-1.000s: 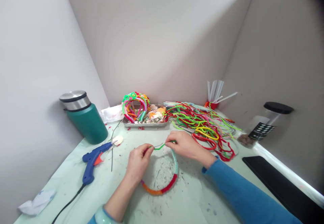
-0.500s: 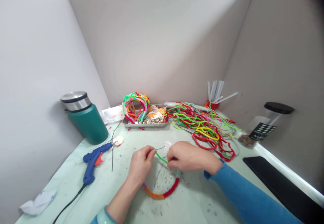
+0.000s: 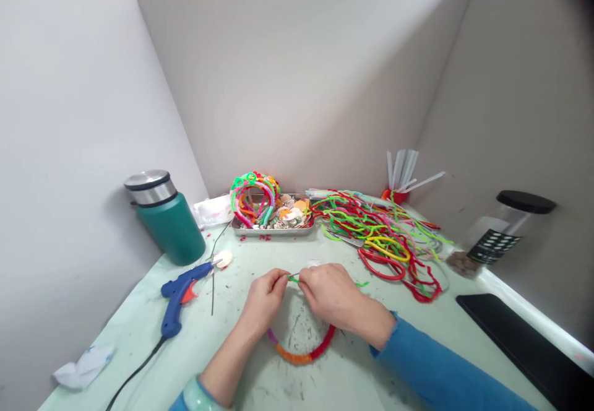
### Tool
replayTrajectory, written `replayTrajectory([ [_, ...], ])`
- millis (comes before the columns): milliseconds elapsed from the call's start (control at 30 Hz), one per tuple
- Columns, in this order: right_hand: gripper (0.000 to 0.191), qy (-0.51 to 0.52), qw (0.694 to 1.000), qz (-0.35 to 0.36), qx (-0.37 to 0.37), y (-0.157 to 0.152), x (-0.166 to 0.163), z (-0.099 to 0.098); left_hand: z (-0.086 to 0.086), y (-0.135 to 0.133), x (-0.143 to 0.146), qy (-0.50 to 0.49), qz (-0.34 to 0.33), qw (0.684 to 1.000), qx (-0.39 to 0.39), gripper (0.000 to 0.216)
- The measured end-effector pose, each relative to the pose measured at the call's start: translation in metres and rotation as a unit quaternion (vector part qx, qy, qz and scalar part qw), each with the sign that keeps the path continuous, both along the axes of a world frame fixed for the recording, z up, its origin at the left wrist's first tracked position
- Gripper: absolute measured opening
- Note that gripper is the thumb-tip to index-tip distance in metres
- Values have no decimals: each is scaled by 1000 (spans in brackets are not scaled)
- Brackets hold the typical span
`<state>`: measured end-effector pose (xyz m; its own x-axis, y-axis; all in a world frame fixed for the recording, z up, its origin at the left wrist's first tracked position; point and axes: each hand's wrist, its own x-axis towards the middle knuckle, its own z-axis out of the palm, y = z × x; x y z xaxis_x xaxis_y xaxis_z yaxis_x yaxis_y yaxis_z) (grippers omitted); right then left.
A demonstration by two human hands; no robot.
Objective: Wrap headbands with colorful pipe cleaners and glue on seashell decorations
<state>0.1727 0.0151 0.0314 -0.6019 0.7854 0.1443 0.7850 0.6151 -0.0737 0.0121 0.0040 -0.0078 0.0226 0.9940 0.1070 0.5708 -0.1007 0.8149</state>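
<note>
Between my hands is a hoop [image 3: 297, 358] wrapped in fuzzy pipe cleaner, its lower curve purple, orange and red. My left hand [image 3: 263, 299] is closed in a pinch on the hoop's upper left part. Opposite it, my right hand [image 3: 331, 293] pinches a green pipe cleaner [image 3: 293, 279], which crosses the small gap between my fingertips beside a thin dark wire. A loose green tail pokes out beyond my right knuckles. My right hand hides the hoop's upper right side.
A blue glue gun [image 3: 179, 299] and green bottle [image 3: 169, 225] stand left. Behind are a metal tray [image 3: 273, 232] with finished hoops and discs, a pile of pipe cleaners [image 3: 371, 219], and red-handled scissors [image 3: 383, 265]. Right are a black-lidded jar [image 3: 494, 244] and a black slab [image 3: 515, 337].
My right hand has moved closer to my left, shortening the green stretch between them. A green tail now shows past my right hand. The view has shifted slightly.
</note>
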Motion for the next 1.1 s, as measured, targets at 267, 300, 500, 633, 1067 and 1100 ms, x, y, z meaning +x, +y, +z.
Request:
replayTrajectory([
  [267,24,49,996,73,7,-6,-1,4,9,-6,5,34,-22,999,30,27],
  [300,22,47,996,79,11,-4,0,4,9,-5,4,37,-36,998,27,27],
  [500,18,52,995,80,19,10,17,10,0,-2,1,15,-73,997,10,26],
  [633,13,44,992,115,4,14,24,14,1,-3,1,4,-72,997,-7,22],
  [1067,14,82,990,111,-2,14,24,15,-1,-2,2,-27,-67,997,-35,18],
  [1100,14,95,990,103,-3,14,24,15,-1,-3,2,-25,-72,997,-33,19],
])
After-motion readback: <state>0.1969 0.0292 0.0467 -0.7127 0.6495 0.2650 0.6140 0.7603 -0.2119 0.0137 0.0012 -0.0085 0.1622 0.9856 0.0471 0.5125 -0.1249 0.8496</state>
